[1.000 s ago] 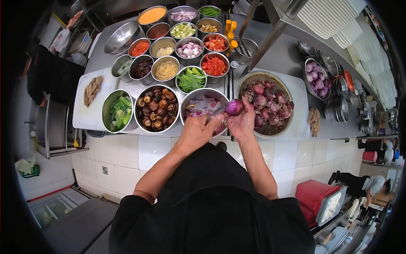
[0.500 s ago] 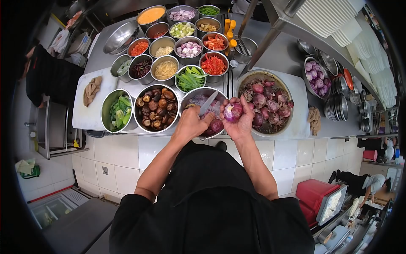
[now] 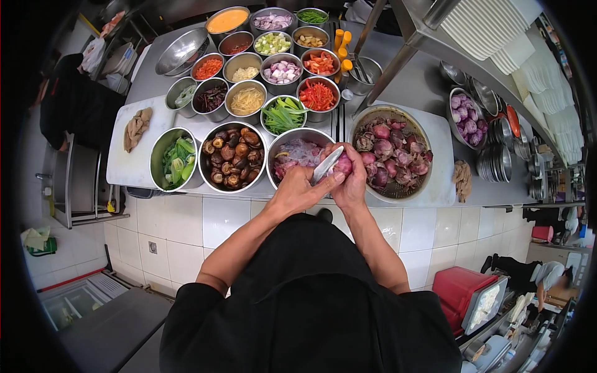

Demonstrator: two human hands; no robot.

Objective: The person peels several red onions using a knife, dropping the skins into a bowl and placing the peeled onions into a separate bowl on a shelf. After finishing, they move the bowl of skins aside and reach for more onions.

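My left hand (image 3: 300, 191) grips a knife (image 3: 327, 164), its blade against a red onion (image 3: 343, 164). Cupped around that onion is my right hand (image 3: 351, 185), which partly hides it. Both hands are close together at the near rim of a steel pot (image 3: 272, 166) that holds purple onion pieces and skins. To the right, a perforated steel bowl (image 3: 425, 137) contains several unpeeled red onions (image 3: 384, 148). A pot of dark mushrooms (image 3: 231, 156) stands to the left of the onion pot.
Rows of pots hold cut vegetables, including red peppers (image 3: 318, 96) and green leaves (image 3: 283, 115). White boards (image 3: 440, 168) lie beneath, with cloths (image 3: 461, 180) at the sides. A metal post (image 3: 388, 69) rises at the back right. Other people are at the far left and right.
The knife has moved right, from above the pot onto the onion. My hands have come together, and the onion has turned and is more covered by my fingers.
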